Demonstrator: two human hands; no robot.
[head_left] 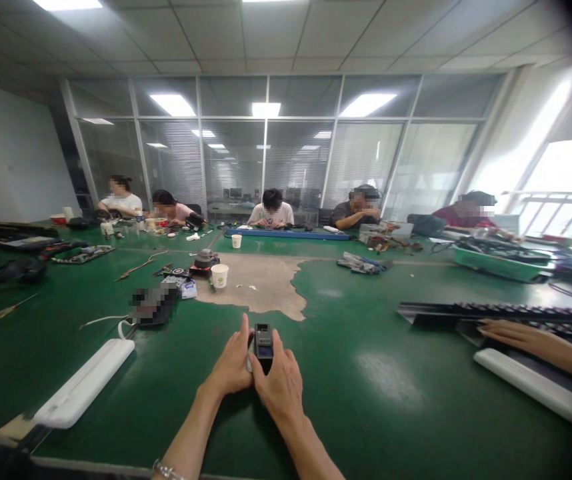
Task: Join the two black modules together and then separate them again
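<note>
A small black box-shaped device (264, 348), with a dark panel on its top, is between my two hands just above or on the green table; its exact kind cannot be made out. My left hand (233, 365) grips its left side, the index finger stretched forward along it. From the other side my right hand (283, 381) closes on it, thumb at the near end and fingers along the right edge. A pale thing shows in part between my left hand and the device. A metallic band (166, 470) circles my left wrist.
A white strip-shaped case (86, 383) lies at left, paper cups (219, 276) ahead. At right, another person's hand (521, 339) rests by long dark strips (476, 315) and a white bar (531, 383). A green basket (501, 265) stands behind. Several people sit across the table.
</note>
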